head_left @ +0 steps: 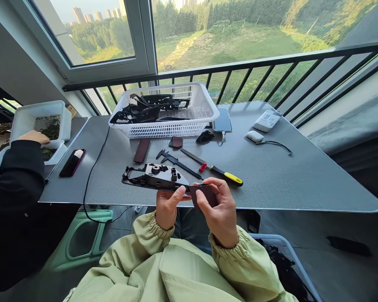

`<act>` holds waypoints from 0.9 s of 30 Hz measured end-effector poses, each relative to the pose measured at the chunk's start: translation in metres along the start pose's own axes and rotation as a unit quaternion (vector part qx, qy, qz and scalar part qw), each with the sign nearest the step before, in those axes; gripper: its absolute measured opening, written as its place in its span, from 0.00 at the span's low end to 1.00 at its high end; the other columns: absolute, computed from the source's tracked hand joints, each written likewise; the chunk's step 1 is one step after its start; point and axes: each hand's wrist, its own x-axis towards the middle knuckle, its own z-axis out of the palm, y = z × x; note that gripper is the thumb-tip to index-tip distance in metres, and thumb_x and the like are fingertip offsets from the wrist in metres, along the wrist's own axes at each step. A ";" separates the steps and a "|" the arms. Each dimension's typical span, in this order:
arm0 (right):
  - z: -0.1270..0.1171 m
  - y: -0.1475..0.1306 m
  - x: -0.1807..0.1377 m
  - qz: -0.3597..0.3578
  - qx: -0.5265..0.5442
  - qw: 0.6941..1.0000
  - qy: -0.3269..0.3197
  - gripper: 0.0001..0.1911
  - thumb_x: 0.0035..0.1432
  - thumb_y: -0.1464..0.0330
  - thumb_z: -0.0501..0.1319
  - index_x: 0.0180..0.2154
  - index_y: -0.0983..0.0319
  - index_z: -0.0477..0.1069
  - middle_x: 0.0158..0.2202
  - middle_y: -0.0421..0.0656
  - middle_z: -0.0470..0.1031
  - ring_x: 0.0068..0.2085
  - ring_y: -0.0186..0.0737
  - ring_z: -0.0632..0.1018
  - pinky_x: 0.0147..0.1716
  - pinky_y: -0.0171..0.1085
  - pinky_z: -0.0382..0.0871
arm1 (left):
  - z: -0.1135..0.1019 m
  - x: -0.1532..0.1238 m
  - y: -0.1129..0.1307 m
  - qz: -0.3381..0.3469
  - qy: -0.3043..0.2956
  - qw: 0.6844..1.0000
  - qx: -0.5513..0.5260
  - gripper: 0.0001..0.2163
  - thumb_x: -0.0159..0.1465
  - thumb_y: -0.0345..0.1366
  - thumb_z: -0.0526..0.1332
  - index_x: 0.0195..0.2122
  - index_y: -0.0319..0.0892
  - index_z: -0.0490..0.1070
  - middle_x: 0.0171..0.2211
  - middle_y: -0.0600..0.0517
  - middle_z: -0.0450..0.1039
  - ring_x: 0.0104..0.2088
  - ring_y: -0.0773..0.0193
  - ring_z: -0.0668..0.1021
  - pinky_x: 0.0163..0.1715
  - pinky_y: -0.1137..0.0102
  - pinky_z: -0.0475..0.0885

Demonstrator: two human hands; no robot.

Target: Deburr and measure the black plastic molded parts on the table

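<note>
A long black plastic trim part (156, 178), with clips and a round boss on its upturned side, is held above the table's front edge. My left hand (169, 206) is closed on its near side, the thumb along the edge. Pinched between the thumb and fingers of my right hand (222, 209) is a dark red-brown piece of sandpaper (204, 196), which sits at the part's right end. The fingers behind the part are partly hidden. Just beyond lie a black caliper (179, 163) and a file (216, 168) with a yellow-and-black handle.
A white basket (164, 132) of black plastic parts stands at the back of the grey table (286, 180). Nearby are a brown sanding block (141, 151), sandpaper scraps (177, 142) and a phone (223, 121). At left, another person's hand (34, 136) reaches over white tubs (38, 111).
</note>
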 end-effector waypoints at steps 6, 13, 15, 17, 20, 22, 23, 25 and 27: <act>0.003 -0.002 -0.001 -0.036 -0.043 0.998 0.008 0.10 0.51 0.66 0.62 0.37 0.58 0.65 0.26 0.37 0.73 0.23 0.33 0.73 0.21 0.31 0.69 | 0.000 -0.001 -0.005 0.045 0.023 0.998 0.027 0.13 0.50 0.44 0.71 0.29 0.40 0.77 0.26 0.53 0.78 0.27 0.63 0.80 0.30 0.68 0.80; 0.001 -0.007 -0.004 -0.053 -0.035 0.997 0.037 0.11 0.52 0.66 0.62 0.38 0.58 0.64 0.25 0.36 0.72 0.21 0.32 0.71 0.17 0.30 0.67 | 0.001 -0.004 -0.003 0.071 -0.004 0.996 0.047 0.16 0.49 0.49 0.71 0.30 0.40 0.78 0.30 0.49 0.80 0.33 0.57 0.82 0.35 0.63 0.81; 0.001 -0.008 -0.005 -0.073 -0.046 0.996 0.019 0.10 0.52 0.67 0.62 0.37 0.58 0.65 0.25 0.36 0.71 0.21 0.31 0.71 0.18 0.30 0.67 | 0.000 -0.005 -0.004 0.088 -0.015 0.995 0.047 0.15 0.51 0.49 0.70 0.31 0.41 0.78 0.31 0.49 0.81 0.34 0.57 0.82 0.37 0.63 0.80; 0.001 -0.007 -0.005 -0.092 -0.059 0.994 0.005 0.09 0.53 0.68 0.62 0.37 0.58 0.65 0.24 0.35 0.70 0.20 0.31 0.70 0.18 0.30 0.66 | -0.001 -0.005 -0.006 0.100 -0.022 0.994 0.049 0.14 0.52 0.48 0.69 0.32 0.42 0.78 0.32 0.49 0.81 0.35 0.57 0.82 0.38 0.63 0.80; 0.001 -0.006 -0.004 -0.105 -0.072 0.992 0.010 0.09 0.53 0.68 0.62 0.38 0.58 0.66 0.25 0.35 0.70 0.21 0.31 0.70 0.19 0.30 0.66 | -0.002 -0.006 -0.009 0.117 -0.016 0.992 0.041 0.13 0.53 0.46 0.69 0.33 0.43 0.78 0.33 0.51 0.81 0.34 0.58 0.82 0.36 0.64 0.80; 0.000 -0.006 -0.003 -0.105 -0.078 0.991 0.034 0.09 0.53 0.69 0.62 0.37 0.58 0.66 0.26 0.36 0.71 0.22 0.32 0.72 0.20 0.30 0.67 | -0.003 -0.006 -0.010 0.125 -0.010 0.992 0.029 0.13 0.53 0.45 0.70 0.35 0.44 0.77 0.33 0.51 0.81 0.34 0.59 0.82 0.34 0.65 0.81; -0.001 -0.006 -0.003 -0.102 -0.080 0.990 0.046 0.09 0.52 0.69 0.62 0.37 0.58 0.66 0.26 0.36 0.71 0.23 0.32 0.72 0.21 0.31 0.67 | -0.003 -0.006 -0.010 0.125 -0.006 0.992 0.026 0.13 0.53 0.45 0.70 0.35 0.44 0.77 0.33 0.51 0.81 0.34 0.59 0.82 0.33 0.65 0.81; 0.000 -0.007 -0.004 -0.099 -0.081 0.991 0.049 0.09 0.52 0.68 0.62 0.37 0.58 0.66 0.26 0.36 0.71 0.22 0.32 0.72 0.20 0.31 0.67 | -0.003 -0.006 -0.010 0.118 -0.004 0.992 0.036 0.14 0.52 0.46 0.70 0.35 0.43 0.77 0.33 0.50 0.81 0.35 0.58 0.82 0.36 0.64 0.80; 0.001 -0.007 -0.004 -0.101 -0.084 0.991 0.025 0.09 0.52 0.68 0.62 0.37 0.58 0.66 0.25 0.36 0.71 0.21 0.31 0.71 0.20 0.30 0.66 | -0.003 -0.006 -0.009 0.115 -0.005 0.992 0.056 0.15 0.52 0.47 0.69 0.34 0.42 0.78 0.34 0.49 0.81 0.38 0.56 0.82 0.42 0.62 0.79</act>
